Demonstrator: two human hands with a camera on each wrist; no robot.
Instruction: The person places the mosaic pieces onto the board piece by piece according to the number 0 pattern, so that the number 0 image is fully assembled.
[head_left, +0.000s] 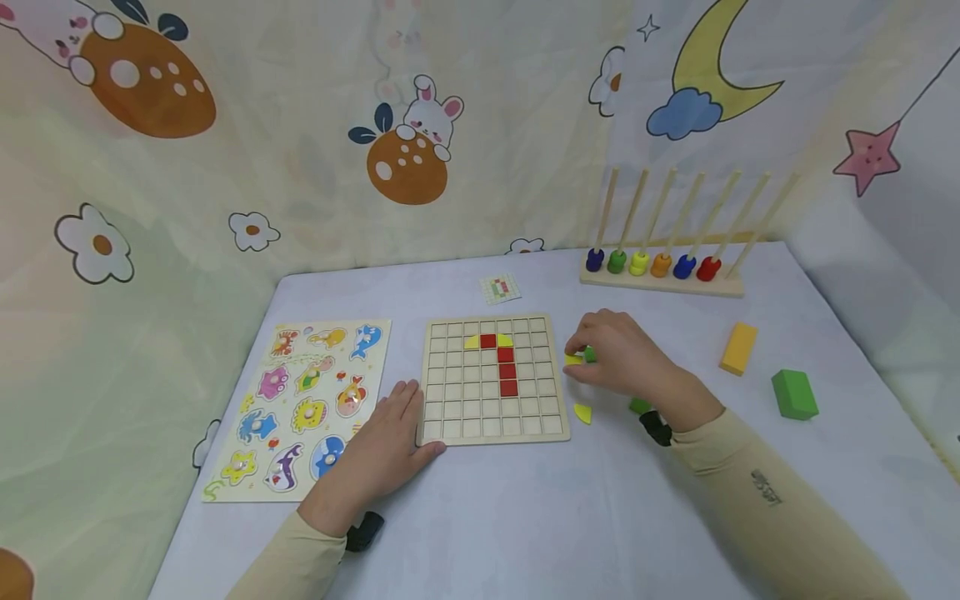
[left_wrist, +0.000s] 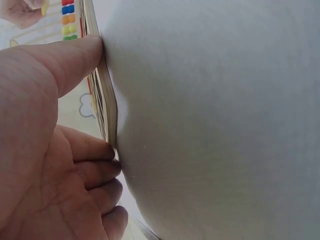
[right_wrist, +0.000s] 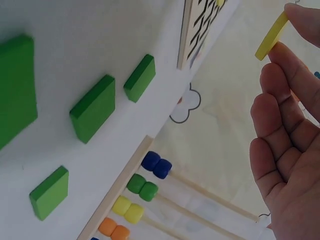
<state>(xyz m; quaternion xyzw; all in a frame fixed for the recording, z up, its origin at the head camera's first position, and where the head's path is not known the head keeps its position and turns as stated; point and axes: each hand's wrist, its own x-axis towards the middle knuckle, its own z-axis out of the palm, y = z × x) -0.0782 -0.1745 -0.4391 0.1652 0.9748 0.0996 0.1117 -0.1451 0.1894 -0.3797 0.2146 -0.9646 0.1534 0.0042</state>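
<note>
yellow piece (right_wrist: 272, 36) is pinched between thumb and forefinger of my right hand (head_left: 618, 354), just right of the grid board (head_left: 453, 393); my left hand (head_left: 385, 442) rests at its near left corner, fingers loosely extended, thumb touching the edge.

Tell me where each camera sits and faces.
On the head, facing forward and down at the grid board; left hand, right hand, sleeves show.
On the left wrist, facing the board's edge; left hand large, right hand partly.
On the right wrist, facing the yellow piece, green blocks; right hand only.
Wrist views share the bead rack.
</note>
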